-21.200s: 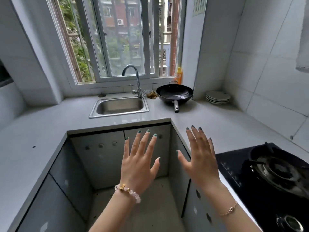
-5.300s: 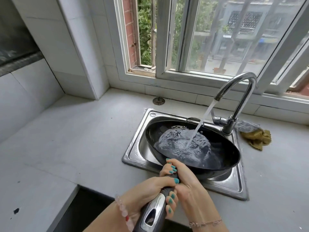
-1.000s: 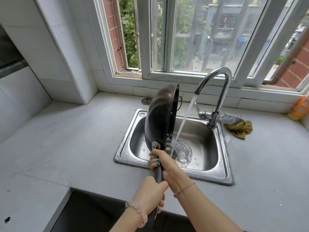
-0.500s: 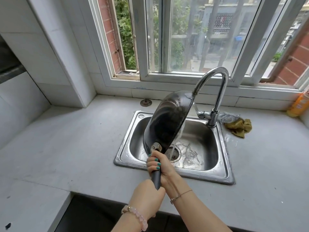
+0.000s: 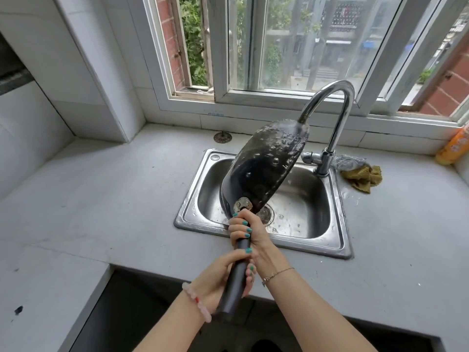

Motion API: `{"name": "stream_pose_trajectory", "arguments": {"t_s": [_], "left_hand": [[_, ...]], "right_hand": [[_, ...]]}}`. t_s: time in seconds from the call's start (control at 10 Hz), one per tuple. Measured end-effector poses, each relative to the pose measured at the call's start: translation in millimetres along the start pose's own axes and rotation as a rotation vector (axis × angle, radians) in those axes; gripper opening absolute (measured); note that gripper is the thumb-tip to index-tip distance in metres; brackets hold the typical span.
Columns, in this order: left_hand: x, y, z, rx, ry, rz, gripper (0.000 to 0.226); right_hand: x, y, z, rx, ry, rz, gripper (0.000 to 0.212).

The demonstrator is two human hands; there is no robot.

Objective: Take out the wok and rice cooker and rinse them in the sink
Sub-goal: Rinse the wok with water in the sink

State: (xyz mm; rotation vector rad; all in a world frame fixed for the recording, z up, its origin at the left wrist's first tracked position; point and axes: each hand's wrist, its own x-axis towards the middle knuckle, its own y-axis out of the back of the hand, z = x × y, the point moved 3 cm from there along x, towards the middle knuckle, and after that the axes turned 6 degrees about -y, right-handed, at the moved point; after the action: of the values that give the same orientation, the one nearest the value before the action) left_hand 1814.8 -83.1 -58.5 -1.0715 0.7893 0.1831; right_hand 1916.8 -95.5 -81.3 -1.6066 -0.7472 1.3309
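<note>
The black wok (image 5: 264, 171) is held over the steel sink (image 5: 337, 240), tipped up with its wet underside facing me and its far rim right under the faucet (image 5: 337, 115) spout. Water runs over the wok's back in drops and streaks. My right hand (image 5: 247, 232) grips the black handle just below the wok's rivet plate. Lower on the same handle, my left hand (image 5: 220, 278) wraps around it. No rice cooker is in view.
A yellow cloth (image 5: 363, 176) and a grey scrubber (image 5: 347, 160) lie right of the faucet. An orange bottle (image 5: 454, 146) stands at the far right by the window sill. A round drain plug (image 5: 222, 137) lies behind the sink. An open dark cabinet gap (image 5: 142, 308) is below the counter.
Since a second ago the wok has turned from edge-on to underside-up and its rim has risen to the spout, so the water now strikes its back. Both hands kept their grip.
</note>
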Motion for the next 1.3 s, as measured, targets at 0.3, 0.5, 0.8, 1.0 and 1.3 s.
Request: {"name": "stream_pose_trajectory", "arguments": {"t_s": [0.3,0.5,0.8,1.0,1.3], "left_hand": [[4,-10,-9,-0.191,0.04,-0.233,0.039],[0,-15,16,0.115,-0.012,-0.077,0.047],[-2,6,24,0.325,-0.107,-0.009,0.034],[4,14,25,0.583,-0.274,0.013,0.017],[25,20,27,0.31,-0.052,-0.005,0.02]], "right_hand": [[-4,2,-3,0.002,-0.038,-0.039,0.046],[5,-14,-7,0.03,-0.034,-0.052,0.037],[11,-17,-1,-0.126,0.08,0.091,0.033],[4,-7,-2,-0.181,0.127,0.274,0.003],[11,6,-9,-0.047,0.071,0.2,0.022]]}}
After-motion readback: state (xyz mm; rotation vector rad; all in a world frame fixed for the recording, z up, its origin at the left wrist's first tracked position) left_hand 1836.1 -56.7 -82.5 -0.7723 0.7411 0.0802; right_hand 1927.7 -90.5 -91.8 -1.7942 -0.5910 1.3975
